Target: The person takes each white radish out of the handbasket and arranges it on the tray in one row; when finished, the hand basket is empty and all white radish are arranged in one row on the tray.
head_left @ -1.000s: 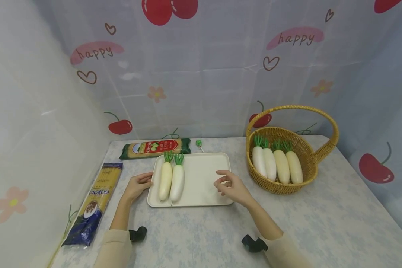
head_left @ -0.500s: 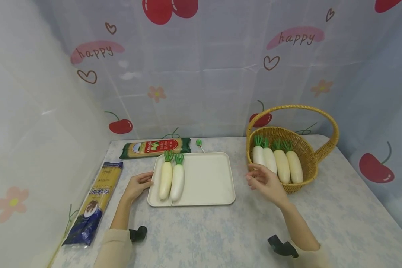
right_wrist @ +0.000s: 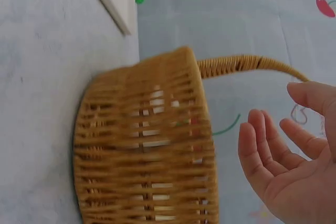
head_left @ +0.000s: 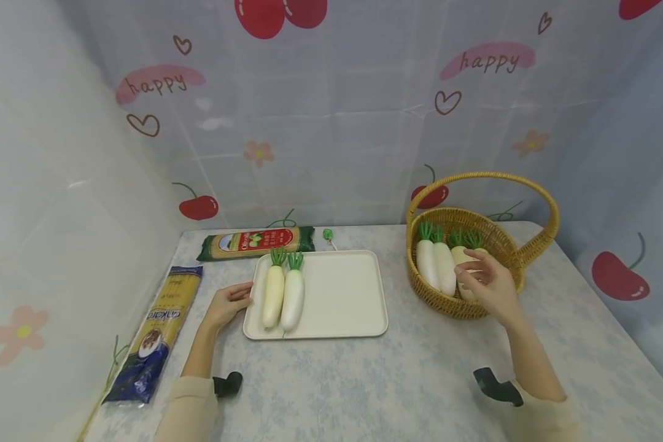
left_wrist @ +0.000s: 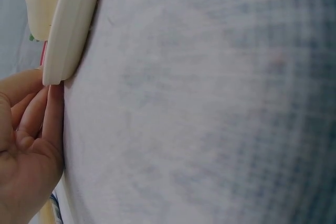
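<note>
My left hand (head_left: 229, 307) holds the left edge of a white tray (head_left: 342, 294); in the left wrist view the thumb lies against the rim (left_wrist: 71, 30) and the fingers are at its edge. Two white radishes with green tops, one cream radish (head_left: 273, 298) and one whiter radish (head_left: 293, 301), lie side by side on the tray's left part. Over the wicker basket (head_left: 442, 301) hovers my right hand (head_left: 492, 285), fingers loosely bent and holding nothing. It partly hides two cream radishes (head_left: 460, 255) inside; two whiter radishes (head_left: 444, 270) lie left of them.
A pasta packet (head_left: 254, 242) lies behind the tray, and a blue-and-yellow pasta packet (head_left: 151, 337) lies at the left. A small green item (head_left: 328, 234) sits near the back edge. The basket's tall handle (head_left: 483, 176) arches above it.
My right hand has moved right, from over the tray's right side to above the basket's radishes. The left hand and the tray have stayed in place.
</note>
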Action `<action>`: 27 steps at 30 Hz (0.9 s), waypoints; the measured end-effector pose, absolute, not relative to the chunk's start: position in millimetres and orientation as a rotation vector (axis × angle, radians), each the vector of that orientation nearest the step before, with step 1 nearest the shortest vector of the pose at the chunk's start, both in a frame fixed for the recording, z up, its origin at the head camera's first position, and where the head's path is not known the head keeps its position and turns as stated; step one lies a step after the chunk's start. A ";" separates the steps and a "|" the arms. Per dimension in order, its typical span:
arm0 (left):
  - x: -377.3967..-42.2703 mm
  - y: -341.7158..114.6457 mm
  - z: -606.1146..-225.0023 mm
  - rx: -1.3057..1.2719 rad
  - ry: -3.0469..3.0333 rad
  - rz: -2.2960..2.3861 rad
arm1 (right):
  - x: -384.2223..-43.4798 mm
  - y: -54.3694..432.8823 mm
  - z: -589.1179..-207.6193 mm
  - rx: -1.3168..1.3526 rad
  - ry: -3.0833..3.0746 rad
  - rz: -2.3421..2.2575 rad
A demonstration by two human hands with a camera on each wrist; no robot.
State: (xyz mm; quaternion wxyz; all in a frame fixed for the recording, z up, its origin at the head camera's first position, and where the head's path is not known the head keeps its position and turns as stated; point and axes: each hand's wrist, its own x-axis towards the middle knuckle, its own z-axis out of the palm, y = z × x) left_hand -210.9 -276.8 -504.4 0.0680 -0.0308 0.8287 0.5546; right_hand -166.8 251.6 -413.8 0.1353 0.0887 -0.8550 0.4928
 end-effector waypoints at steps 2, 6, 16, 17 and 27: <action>-210.9 -277.0 -503.9 -0.091 2.495 1.671 | -169.0 257.5 -413.6 0.211 -2.490 1.386; -211.2 -277.3 -504.2 -0.085 2.487 1.677 | -172.9 267.3 -415.2 0.140 -2.523 1.331; -210.6 -276.7 -504.8 -0.091 2.497 1.667 | -181.6 288.3 -417.8 0.063 -2.597 1.406; -210.5 -276.6 -505.0 -0.090 2.497 1.671 | -182.9 290.1 -418.0 0.057 -2.603 1.407; -210.6 -276.4 -504.9 -0.093 2.506 1.672 | -193.4 296.2 -419.2 -0.004 -2.611 1.431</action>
